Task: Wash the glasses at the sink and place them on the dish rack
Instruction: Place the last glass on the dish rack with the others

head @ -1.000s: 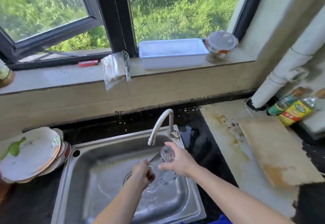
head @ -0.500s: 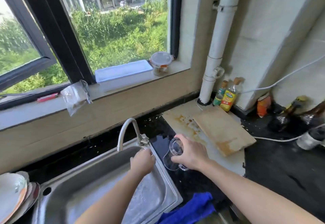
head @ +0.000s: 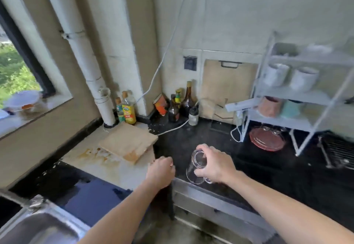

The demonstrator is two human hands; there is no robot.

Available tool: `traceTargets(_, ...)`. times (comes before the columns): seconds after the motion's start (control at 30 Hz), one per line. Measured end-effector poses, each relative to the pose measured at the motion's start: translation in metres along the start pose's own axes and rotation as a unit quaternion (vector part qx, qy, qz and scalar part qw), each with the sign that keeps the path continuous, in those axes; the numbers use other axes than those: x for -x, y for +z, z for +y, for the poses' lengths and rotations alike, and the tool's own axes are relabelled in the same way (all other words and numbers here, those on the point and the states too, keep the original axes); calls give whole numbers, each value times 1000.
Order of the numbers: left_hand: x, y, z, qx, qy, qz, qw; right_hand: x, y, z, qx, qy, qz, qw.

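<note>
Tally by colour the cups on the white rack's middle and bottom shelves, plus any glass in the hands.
white cups: 2
pink cup: 1
teal cup: 1
clear glass, gripped by the right hand: 1
Total: 5

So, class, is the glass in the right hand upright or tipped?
Tipped, nearly upside down: the right hand grips the glass with its thick base uppermost and its rim lowest.
</note>
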State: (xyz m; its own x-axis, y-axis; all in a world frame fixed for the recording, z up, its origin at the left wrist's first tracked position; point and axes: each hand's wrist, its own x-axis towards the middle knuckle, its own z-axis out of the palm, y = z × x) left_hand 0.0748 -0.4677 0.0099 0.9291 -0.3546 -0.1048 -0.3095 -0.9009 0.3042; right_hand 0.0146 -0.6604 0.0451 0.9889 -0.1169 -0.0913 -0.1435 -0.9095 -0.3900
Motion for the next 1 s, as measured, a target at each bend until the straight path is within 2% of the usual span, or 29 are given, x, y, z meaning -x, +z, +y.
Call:
traceTargets(0.23, -25, 65, 187, -39, 168, -39, 984, 83, -58, 172, -9, 179, 50, 983)
traceTargets(0.47, -63, 114, 331, -25, 297, -106, 949, 138, -90, 300, -22, 334, 93, 938)
traceTargets(0.63, -105, 134, 426, -15, 366, -115, 923, 142, -118, 381, -38, 412, 121, 902)
traceTargets(0.8, -149, 138, 512, 14, 402, -118, 908, 137, -149, 450, -61, 455, 166, 873)
traceTargets(1.0, -186, 139, 606, 103, 392, -117, 907, 125, -183, 539, -95, 477, 207, 849)
